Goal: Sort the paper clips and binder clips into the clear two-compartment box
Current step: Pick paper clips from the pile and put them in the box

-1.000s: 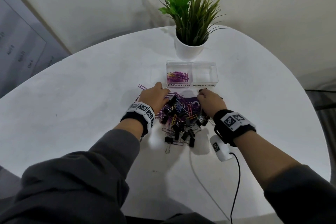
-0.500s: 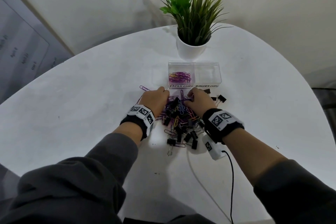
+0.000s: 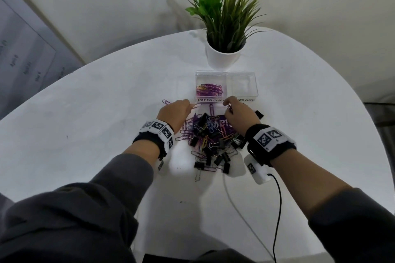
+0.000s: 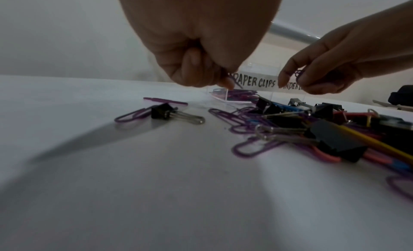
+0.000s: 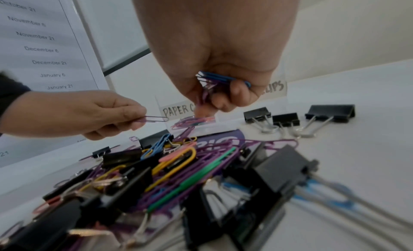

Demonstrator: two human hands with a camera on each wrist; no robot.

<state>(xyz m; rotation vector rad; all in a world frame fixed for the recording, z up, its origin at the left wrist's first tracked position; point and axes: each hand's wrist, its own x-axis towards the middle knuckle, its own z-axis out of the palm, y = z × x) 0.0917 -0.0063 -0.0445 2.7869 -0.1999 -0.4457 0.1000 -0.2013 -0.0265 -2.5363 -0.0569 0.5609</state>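
A clear two-compartment box (image 3: 254, 83) stands behind a mixed pile of clips (image 3: 210, 134). Its left compartment, labelled PAPER CLIPS, holds purple paper clips (image 3: 209, 90); the right one looks empty. My left hand (image 3: 176, 111) pinches a single purple paper clip (image 5: 154, 119) just in front of the box. My right hand (image 3: 237, 111) grips a small bunch of blue and purple paper clips (image 5: 215, 80) near the box's front wall. Black binder clips (image 5: 290, 117) lie on the table right of the pile.
A white potted plant (image 3: 223, 57) stands right behind the box. A loose purple clip (image 3: 165, 102) lies left of my left hand. A black cable (image 3: 277, 209) and a white cable trail from my right wrist toward the table's near edge. A dated sheet (image 5: 42, 49) hangs at left.
Both hands have lifted from the pile and moved forward toward the box, each holding paper clips. The right hand shifted left from the binder clips.
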